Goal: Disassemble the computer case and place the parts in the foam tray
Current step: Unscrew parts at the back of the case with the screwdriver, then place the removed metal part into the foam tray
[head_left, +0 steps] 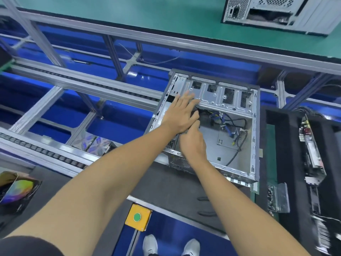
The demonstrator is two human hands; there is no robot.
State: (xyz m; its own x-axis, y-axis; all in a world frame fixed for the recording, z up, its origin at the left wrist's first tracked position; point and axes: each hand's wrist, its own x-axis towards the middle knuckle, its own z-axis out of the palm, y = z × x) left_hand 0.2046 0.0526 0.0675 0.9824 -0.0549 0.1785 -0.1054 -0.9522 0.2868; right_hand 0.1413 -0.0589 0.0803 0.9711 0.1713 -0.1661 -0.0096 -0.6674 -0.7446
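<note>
The open grey metal computer case (212, 126) lies on its side on the dark desk (166, 182), loose black and blue cables (228, 124) in its far half. The left hand (181, 112) lies flat, fingers straight, on the case's far-left inner edge, while the right hand (193, 142) reaches in just beside it, fingers curled downward; whether it grips anything cannot be told. The black foam tray (287, 145) sits right of the case, holding a circuit board (311, 150).
</note>
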